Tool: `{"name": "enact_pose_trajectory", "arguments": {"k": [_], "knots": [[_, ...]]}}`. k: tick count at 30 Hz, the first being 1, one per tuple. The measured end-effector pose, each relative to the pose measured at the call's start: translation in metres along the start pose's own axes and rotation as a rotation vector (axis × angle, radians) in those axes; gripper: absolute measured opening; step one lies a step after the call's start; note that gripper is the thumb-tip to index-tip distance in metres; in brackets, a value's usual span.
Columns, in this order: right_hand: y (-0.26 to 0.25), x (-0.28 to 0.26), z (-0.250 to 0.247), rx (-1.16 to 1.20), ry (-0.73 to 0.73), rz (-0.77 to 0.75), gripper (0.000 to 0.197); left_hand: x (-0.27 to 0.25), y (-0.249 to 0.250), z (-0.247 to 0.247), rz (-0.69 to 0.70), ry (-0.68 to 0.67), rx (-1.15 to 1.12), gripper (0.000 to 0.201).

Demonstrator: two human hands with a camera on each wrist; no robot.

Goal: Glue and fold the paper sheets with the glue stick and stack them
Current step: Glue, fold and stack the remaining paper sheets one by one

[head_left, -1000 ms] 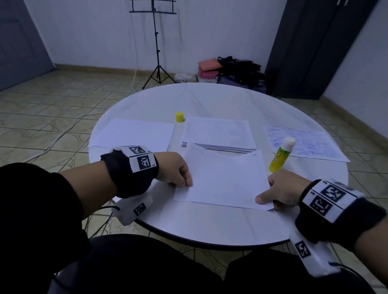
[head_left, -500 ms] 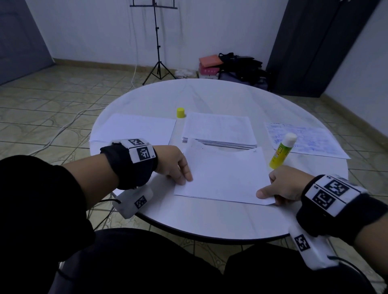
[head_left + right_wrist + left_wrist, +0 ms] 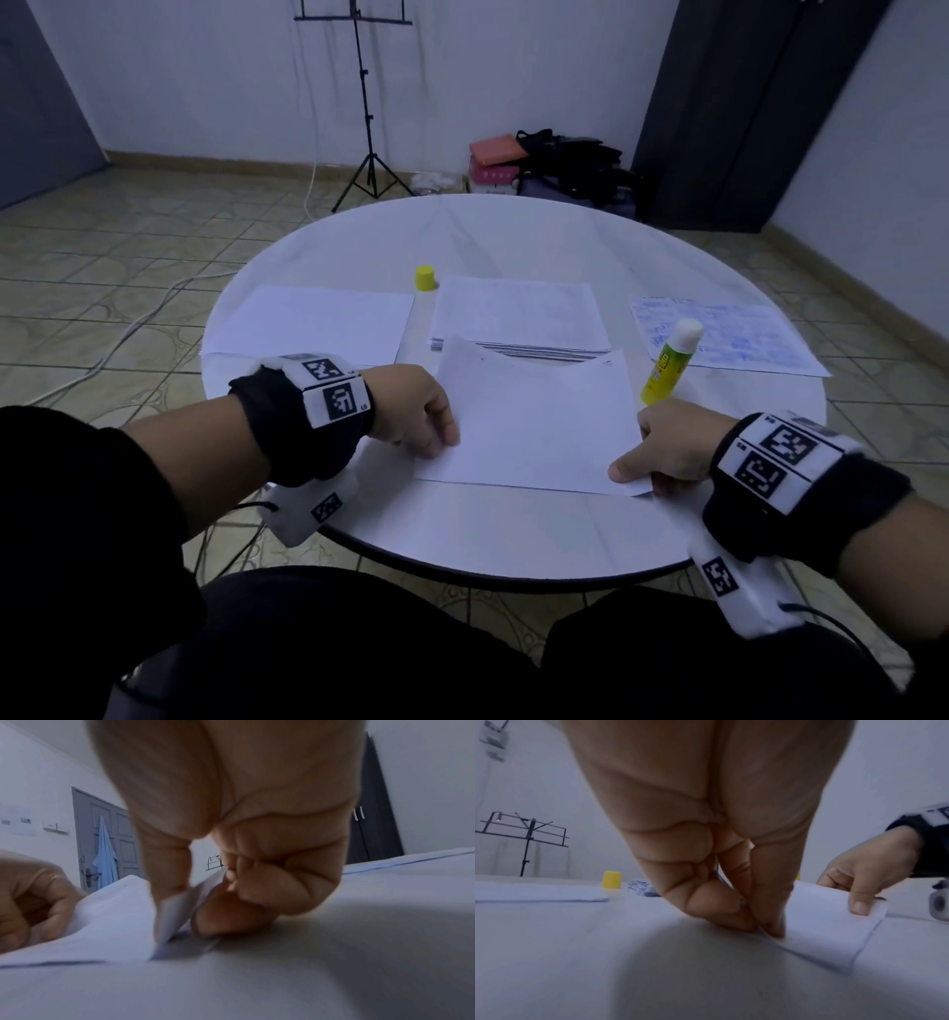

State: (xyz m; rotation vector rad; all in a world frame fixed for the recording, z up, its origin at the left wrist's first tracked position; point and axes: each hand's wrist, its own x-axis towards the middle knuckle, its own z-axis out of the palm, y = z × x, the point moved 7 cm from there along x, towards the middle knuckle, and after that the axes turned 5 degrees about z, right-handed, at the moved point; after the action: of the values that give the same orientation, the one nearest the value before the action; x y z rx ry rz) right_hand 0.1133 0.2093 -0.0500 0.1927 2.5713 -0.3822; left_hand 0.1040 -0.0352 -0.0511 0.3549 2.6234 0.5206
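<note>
A white paper sheet (image 3: pixel 534 421) lies folded over near the table's front edge. My left hand (image 3: pixel 436 437) pinches its near left corner, fingertips (image 3: pixel 770 927) down on the paper (image 3: pixel 826 923). At the near right corner my right hand (image 3: pixel 637 470) pinches the sheet (image 3: pixel 107 923), thumb on top and fingers curled below. The uncapped glue stick (image 3: pixel 667 362), yellow-green with a white tip, stands just behind my right hand. Its yellow cap (image 3: pixel 425 278) stands farther back. A stack of printed sheets (image 3: pixel 513 318) lies behind the folded sheet.
The round white table (image 3: pixel 513 534) also holds a folded white sheet (image 3: pixel 313 324) at the left and a sheet with blue print (image 3: pixel 719 334) at the right. A music stand (image 3: pixel 362 103) and bags (image 3: pixel 565 164) stand on the floor beyond.
Both hands hold the same corners as before. The sheet and hands have barely shifted; the view has tilted slightly.
</note>
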Motion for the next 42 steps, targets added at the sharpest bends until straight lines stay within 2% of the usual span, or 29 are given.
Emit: {"name": "enact_pose_trajectory", "arguments": {"k": [7,19,28,35,38,41,42], "knots": [[-0.0004,-0.0012,-0.0094,-0.147,-0.021,-0.008,0.026,0.0024,-0.0021,0.0007,-0.006,-0.010,0.071,0.018],[0.0050,0.0041,-0.0075,-0.015,-0.020,0.026,0.031,0.0006,-0.0012,0.0015,-0.008,-0.005,0.072,0.018],[0.0053,0.0038,-0.0061,-0.020,-0.027,0.023,0.030,0.0034,-0.0075,0.0033,-0.021,-0.008,0.037,0.017],[0.0029,0.0010,-0.0059,-0.042,0.011,0.028,0.031,0.0058,-0.0100,0.0038,-0.027,-0.008,0.057,0.015],[-0.0032,-0.0041,-0.0084,-0.185,0.093,0.007,0.027,0.0053,-0.0058,0.0033,-0.019,-0.016,0.098,0.017],[-0.0009,-0.0037,-0.0098,-0.116,0.138,-0.029,0.071,0.0038,-0.0012,0.0020,0.003,-0.054,0.185,0.025],[0.0000,-0.0038,-0.0095,-0.088,0.130,-0.063,0.075,0.0027,-0.0008,0.0015,0.000,-0.063,0.202,0.026]]}}
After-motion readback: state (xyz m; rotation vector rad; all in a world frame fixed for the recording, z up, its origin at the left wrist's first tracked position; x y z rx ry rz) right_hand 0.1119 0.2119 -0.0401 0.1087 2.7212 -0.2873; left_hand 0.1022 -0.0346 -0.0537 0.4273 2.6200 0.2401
